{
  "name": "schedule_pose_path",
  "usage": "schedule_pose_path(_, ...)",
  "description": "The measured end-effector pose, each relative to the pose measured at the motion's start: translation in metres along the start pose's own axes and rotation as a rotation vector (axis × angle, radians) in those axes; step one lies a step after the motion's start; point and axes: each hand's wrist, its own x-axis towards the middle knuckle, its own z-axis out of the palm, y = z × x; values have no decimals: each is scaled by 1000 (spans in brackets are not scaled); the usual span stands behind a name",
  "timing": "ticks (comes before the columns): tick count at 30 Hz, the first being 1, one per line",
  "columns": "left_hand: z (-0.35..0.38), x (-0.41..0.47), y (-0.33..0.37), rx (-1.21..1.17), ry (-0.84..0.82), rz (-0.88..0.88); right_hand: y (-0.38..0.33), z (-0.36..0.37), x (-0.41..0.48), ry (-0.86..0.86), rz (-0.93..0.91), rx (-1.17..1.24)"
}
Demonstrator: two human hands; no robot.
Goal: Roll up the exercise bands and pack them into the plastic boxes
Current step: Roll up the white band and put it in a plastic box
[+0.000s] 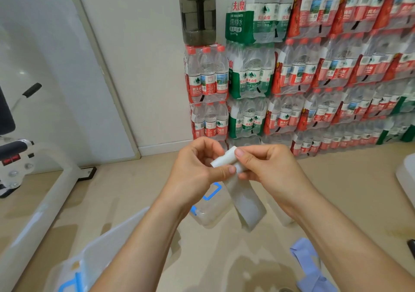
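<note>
Centrally, a white exercise band [224, 159] is held up between two bare hands above a pale floor [134, 190]. Its top end is wound into a short, tight roll. That roll is pinched by the curled fingers and thumb of the left hand [195, 168] on one side and of the right hand [269, 168] on the other, with both thumbs pressed on its near face. The unrolled tail is seen hanging straight down below the hands, loose and slightly see-through.

Just behind that tail, a clear plastic box [211, 211] with blue clips is set on the floor; whether it is open cannot be told. A second clear piece [74, 267] with a blue clip, either a box or a lid, lies at the near left. A light blue band [307, 267] is left crumpled on the floor at the near right, not yet rolled.

Far behind, packs of water bottles [314, 78] are stacked against the wall, and a dark drinking jug [197, 13] is stood on the leftmost stack. A white exercise machine frame [45, 190] is seen at the left.

The roll is judged the weak point. The band looks smooth and springy, so if either pinch is eased while the tail is wound in, the roll could spring open or slide sideways — and a loose, wide roll might not fit the box.
</note>
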Motion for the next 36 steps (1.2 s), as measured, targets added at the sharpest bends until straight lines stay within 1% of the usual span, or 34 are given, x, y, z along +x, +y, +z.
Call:
schedule_pose_path(3, -5, -2, 6, 47, -198, 22, -3, -7, 2, -70, 10, 36)
schedule_pose_path(7, -11, -9, 18, 132, -360, 86, -9, -23, 2, -237, 82, 167)
schedule_pose_path(9, -9, -12, 20, 173, -405, 92, -8, -27, 1, -327, 111, 205)
schedule_pose_path(11, -7, -13, 21, 186, -404, 88, -7, -27, 0, -357, 112, 216)
schedule_pose_path(14, -7, -15, 23, 99, -382, 74, -7, -25, 0, -349, 112, 230)
schedule_pose_path(16, -9, -16, 27, 81, -361, 64, -8, -24, -1, -371, 119, 184)
schedule_pose_path(18, -12, -17, 30, 176, -341, 67, -9, -24, -2, -440, 123, 75)
schedule_pose_path(20, -14, -18, 29, 344, -333, 64, -10, -23, -4, -493, 135, -41)
schedule_pose_path(23, -13, -20, 26, 580, -362, 64, -9, -21, -5, -480, 131, -216)
schedule_pose_path(25, -14, -19, 24, 704, -365, 79, -8, -19, -5, -464, 133, -259)
schedule_pose_path(28, -16, -16, 21, 818, -370, 93, -7, -17, -3, -414, 141, -227)
schedule_pose_path(30, -17, -15, 18, 815, -374, 85, -6, -14, -3, -377, 138, -194)
schedule_pose_path(32, -17, -15, 17, 747, -377, 77, -4, -13, -2, -347, 129, -155)
schedule_pose_path(34, -18, -16, 17, 596, -382, 67, -3, -14, 0, -330, 135, -71)
schedule_pose_path(36, -18, -15, 16, 353, -385, 47, -1, -16, 1, -337, 161, 81)
